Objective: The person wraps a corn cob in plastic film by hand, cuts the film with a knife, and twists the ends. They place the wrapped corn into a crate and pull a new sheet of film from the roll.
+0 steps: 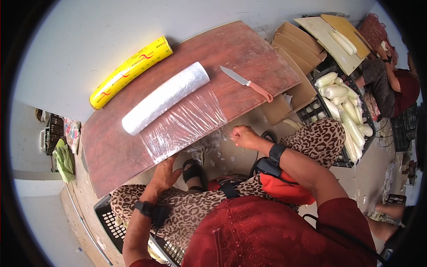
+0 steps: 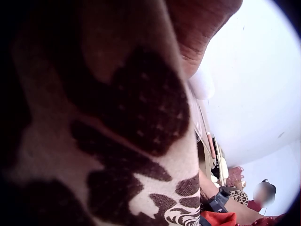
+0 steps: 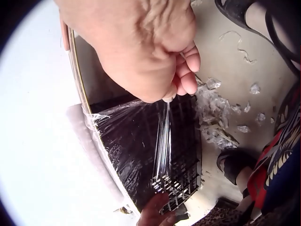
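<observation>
A roll of clear film [image 1: 167,98] lies on the red-brown table [image 1: 111,164], its loose sheet [image 1: 187,124] drawn over the front edge. My right hand [image 1: 245,137] is just off that edge; in the right wrist view, the right hand [image 3: 141,47] pinches a gathered corner of film [image 3: 163,141] between thumb and curled fingers. My left hand [image 1: 165,173] is at the front edge by the sheet's left side, its fingertips hidden under the table edge. In the right wrist view the left hand [image 3: 155,209] appears near the film's other end.
A yellow roll [image 1: 131,73] lies at the table's back, and a knife [image 1: 247,83] with a pink handle is to the right. Crates of pale vegetables [image 1: 344,102], a cardboard box [image 1: 298,49] and another person [image 1: 391,84] are on the right. A dark crate [image 1: 109,222] stands at lower left.
</observation>
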Demonstrator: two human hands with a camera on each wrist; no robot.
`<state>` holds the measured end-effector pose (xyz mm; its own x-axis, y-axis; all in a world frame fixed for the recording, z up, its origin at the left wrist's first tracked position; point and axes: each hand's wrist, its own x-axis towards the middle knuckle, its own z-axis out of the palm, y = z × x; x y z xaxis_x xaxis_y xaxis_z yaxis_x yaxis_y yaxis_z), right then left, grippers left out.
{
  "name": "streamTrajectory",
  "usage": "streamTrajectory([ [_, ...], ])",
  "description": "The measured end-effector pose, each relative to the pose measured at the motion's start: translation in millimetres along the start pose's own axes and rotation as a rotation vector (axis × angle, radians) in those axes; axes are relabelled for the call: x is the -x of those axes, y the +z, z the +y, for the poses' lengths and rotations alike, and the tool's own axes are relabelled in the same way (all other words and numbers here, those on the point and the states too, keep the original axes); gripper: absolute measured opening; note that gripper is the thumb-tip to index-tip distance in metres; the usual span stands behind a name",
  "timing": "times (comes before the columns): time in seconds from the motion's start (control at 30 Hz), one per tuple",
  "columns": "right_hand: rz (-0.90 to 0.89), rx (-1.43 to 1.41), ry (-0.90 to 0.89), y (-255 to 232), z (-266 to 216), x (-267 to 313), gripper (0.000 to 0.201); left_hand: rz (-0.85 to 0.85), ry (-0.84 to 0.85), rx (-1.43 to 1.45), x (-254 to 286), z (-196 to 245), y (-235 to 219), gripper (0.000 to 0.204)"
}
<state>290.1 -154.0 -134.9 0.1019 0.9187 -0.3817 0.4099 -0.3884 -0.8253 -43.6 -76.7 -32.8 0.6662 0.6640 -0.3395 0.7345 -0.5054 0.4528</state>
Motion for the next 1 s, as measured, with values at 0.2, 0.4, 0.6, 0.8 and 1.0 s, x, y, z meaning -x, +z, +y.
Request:
streamTrajectory([
  [0.2, 0.056, 0.217, -0.14, -5, -4, 7, 0.013, -0.007, 0.01, -0.007, -2, -3, 2, 0.06],
  [0.4, 0.092, 0.426, -0.189, -13, -11, 17, 0.01, -0.007, 0.033, -0.025, -2, -8, 4, 0.061],
  [0.6, 0.092, 0.327, -0.121, -20, 2, 15, 0.009, -0.036, 0.001, -0.065, -3, -6, 2, 0.063],
  [0.8, -0.054, -0.082, -0.142, -10, 11, 0, 0.032, -0.039, 0.012, -0.058, -3, -7, 3, 0.063],
  [1.0, -0.457, -0.494, 0.111, -16, -19, 12, 0.065, -0.022, 0.045, -0.066, -2, -13, 6, 0.063],
])
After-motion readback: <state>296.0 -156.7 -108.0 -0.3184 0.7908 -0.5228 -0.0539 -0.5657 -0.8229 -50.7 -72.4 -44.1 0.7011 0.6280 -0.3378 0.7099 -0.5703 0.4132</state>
